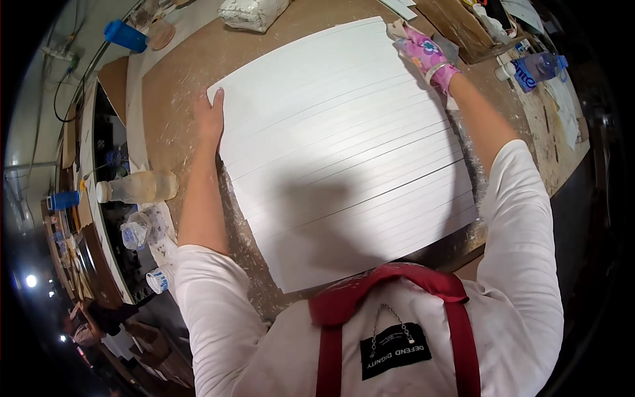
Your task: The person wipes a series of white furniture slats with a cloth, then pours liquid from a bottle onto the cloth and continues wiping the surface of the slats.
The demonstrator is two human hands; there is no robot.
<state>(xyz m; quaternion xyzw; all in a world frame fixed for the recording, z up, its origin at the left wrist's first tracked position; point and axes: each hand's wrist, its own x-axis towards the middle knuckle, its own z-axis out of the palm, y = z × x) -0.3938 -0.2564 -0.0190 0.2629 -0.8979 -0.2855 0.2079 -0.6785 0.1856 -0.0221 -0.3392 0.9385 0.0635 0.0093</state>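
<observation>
Long white strips [337, 132] lie edge to edge in a broad stack on the brown worktop, their ends uneven at both sides. My bare left hand [210, 118] grips their left ends near the far corner, thumb at the top edge and fingers along the outside. At the far right corner, my right hand [423, 54] wears a pink flowered glove with beige fingertips. It closes around the strips' right ends; its fingertips are partly hidden. A shadow falls across the middle of the strips.
Left of my forearm are a cloudy plastic bottle [142, 187], a crumpled clear bottle [135, 230] and a white-and-blue tub [159, 280]. A white-smeared bag [253, 13] and blue cup [126, 36] lie beyond. Far right are a wooden box [456, 30] and a labelled bottle [534, 69].
</observation>
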